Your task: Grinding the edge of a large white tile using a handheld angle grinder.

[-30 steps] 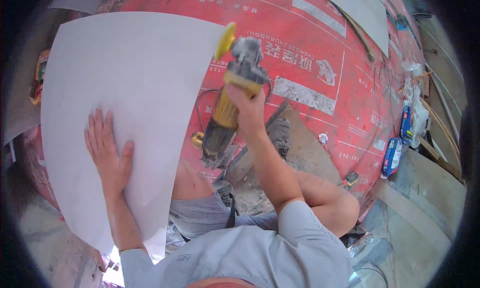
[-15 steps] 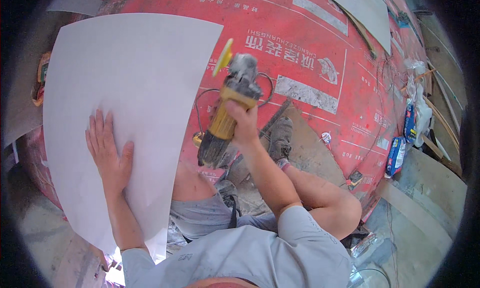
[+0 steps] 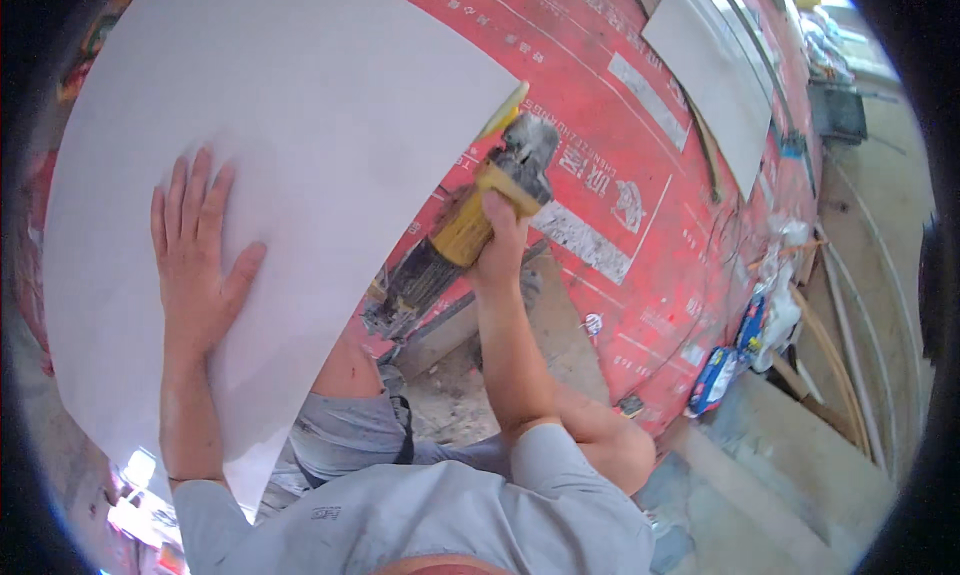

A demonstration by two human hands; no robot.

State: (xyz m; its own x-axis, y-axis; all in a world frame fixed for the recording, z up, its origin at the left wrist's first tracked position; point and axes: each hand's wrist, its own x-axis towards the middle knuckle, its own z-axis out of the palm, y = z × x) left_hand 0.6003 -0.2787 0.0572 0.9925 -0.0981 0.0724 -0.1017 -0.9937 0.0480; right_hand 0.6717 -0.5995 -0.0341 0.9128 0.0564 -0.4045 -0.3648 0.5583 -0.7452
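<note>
A large white panel (image 3: 330, 105) takes up the left side of the head view. Flat on its face lies my left hand (image 3: 195, 265), the fingers stretched and slightly spread. My right hand (image 3: 502, 245) is wrapped round the body of a yellow and black angle grinder (image 3: 455, 240). The yellow disc (image 3: 503, 110) at the grinder's head is at the panel's right edge, near its far right corner. Whether the disc is spinning cannot be told.
Red printed sheeting (image 3: 640, 305) covers the floor beyond the panel. At the far right lie another white panel (image 3: 715, 75) and a dark box (image 3: 838, 113). Blue and white packets (image 3: 712, 380) and long strips (image 3: 850, 335) lie to the right. My bent legs are beneath the grinder.
The grinder has moved right, and its disc now meets the panel's edge instead of hanging just off it. The view has shifted and turned; my left hand still lies flat on the panel.
</note>
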